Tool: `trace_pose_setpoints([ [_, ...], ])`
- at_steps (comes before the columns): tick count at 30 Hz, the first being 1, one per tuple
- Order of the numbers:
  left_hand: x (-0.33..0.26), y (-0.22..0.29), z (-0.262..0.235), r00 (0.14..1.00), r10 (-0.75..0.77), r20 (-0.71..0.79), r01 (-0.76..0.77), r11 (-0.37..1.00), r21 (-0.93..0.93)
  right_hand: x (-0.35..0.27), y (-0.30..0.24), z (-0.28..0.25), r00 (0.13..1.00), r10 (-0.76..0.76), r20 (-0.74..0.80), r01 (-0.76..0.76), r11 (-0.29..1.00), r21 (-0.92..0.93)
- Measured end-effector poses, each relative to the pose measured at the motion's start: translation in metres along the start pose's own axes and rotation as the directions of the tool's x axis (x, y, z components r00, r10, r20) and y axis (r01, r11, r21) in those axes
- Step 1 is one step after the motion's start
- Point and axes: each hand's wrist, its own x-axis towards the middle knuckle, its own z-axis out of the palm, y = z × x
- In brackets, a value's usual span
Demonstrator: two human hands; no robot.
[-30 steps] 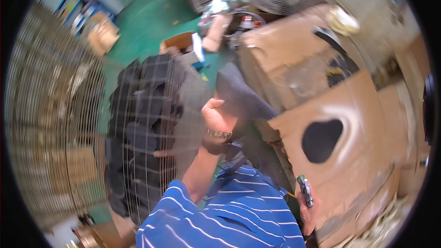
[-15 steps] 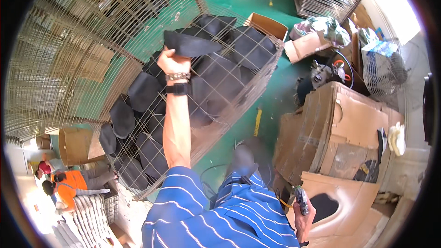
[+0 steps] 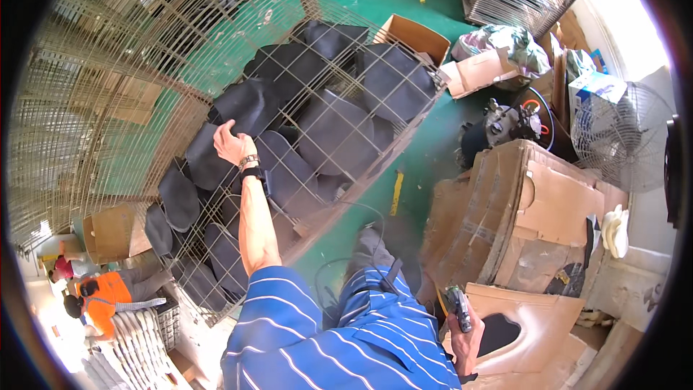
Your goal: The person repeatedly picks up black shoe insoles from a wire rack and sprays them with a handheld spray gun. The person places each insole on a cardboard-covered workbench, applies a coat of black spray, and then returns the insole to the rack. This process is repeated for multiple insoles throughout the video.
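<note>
My left hand point(image 3: 231, 143) reaches into a wire mesh cage point(image 3: 404, 133) and rests on a dark grey fan blade point(image 3: 249, 105) near the top of the pile, fingers curled around its edge. Several more dark blades point(image 3: 339, 126) fill the cage. Low at my right side, my right hand point(image 3: 465, 328) grips a dark pistol-shaped tool point(image 3: 456, 303). A watch and dark band sit on my left wrist.
Torn cardboard boxes point(image 3: 527, 209) stand to the right. A round fan guard point(image 3: 621, 133) and a black motor point(image 3: 505, 123) lie beyond them. Stacked wire guards point(image 3: 94, 87) fill the left. A person in orange point(image 3: 105, 292) crouches at the lower left on the green floor.
The view has swung from the cardboard boxes to the cage. My left hand has dropped lower onto the blade pile. My right hand has kept hold of the tool.
</note>
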Motion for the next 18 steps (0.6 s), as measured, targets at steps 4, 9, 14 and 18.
trace_pose_setpoints([
  [4, -0.001, -0.013, -0.01, 0.945, -0.22, 0.241, 0.161, 0.957, 0.243, -0.015, 0.011, -0.008, 0.997, 0.014, -0.08, -0.011, 0.999, 0.034],
  [9, 0.011, 0.025, -0.023, 0.842, -0.503, 0.196, 0.474, 0.862, 0.179, -0.052, 0.028, -0.01, 0.963, 0.161, -0.216, -0.142, 0.985, 0.101],
  [14, -0.005, 0.113, -0.025, 0.988, -0.127, 0.086, 0.117, 0.987, 0.112, -0.096, 0.051, -0.013, 0.908, 0.293, -0.3, -0.246, 0.952, 0.183],
  [18, -0.006, 0.104, 0.024, 0.938, -0.189, 0.289, 0.012, 0.855, 0.518, -0.131, 0.096, -0.023, 0.884, 0.22, -0.412, -0.106, 0.953, 0.282],
])
